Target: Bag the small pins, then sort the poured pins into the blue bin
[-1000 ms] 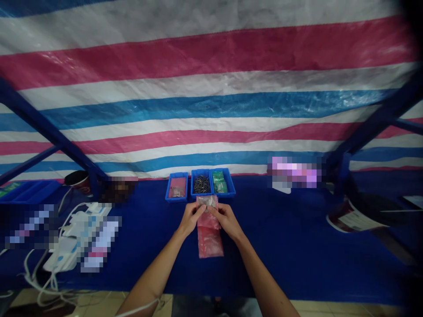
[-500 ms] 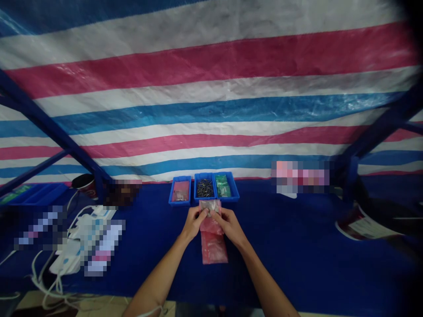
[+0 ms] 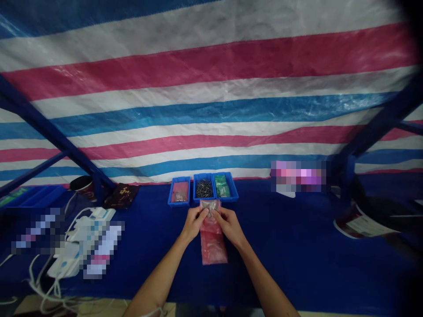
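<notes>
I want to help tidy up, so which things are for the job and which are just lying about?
Probably for the job:
pink plastic, held in left hand and right hand
dark metal pieces and green packet in blue trays

Probably just lying about:
white power strip
brown packet
labelled tub

The far bag is see-through pink plastic, pinched at its left and right sides, with greyish contents toward its far end. The near bag, redder and glossy, lies flat on the table, directly nearer; whether the two bags touch is hard to tell.
</notes>
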### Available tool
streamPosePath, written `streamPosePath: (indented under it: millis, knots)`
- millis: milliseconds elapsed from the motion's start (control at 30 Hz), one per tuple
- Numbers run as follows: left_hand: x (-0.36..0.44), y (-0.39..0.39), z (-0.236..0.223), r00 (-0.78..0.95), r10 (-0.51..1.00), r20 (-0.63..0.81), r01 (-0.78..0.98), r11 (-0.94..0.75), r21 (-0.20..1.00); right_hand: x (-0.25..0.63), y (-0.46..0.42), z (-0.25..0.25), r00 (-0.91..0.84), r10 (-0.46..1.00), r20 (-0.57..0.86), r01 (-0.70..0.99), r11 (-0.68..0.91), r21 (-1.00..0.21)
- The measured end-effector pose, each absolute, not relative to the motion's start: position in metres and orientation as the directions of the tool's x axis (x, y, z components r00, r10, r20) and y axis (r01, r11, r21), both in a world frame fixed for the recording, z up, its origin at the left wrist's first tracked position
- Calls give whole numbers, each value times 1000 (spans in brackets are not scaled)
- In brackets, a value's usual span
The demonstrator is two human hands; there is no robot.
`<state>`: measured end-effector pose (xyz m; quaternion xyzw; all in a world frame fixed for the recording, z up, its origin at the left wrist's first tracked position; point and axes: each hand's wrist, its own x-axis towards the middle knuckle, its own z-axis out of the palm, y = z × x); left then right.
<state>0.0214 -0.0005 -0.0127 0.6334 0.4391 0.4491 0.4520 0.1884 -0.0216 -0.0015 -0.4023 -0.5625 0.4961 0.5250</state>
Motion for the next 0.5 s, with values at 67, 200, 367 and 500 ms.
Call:
streamPosePath:
  millis: [67,200,367,500]
  knots:
    - [23,0,-14,200,963,181,165,-215,963,189,-22,-2,-110,971,212,-33,210,-977]
    - [23,2,-15,130,973,193,170,-214,962,196,-23,-3,36,969,245,61,242,-968]
    - [-4,19,13,-101,947,306,279,-269,922,203,-21,-5,180,960,216,35,213,-976]
    - [-51,51,40,-228,895,383,533,-214,818,201,-20,-6,180,957,227,67,218,-974]
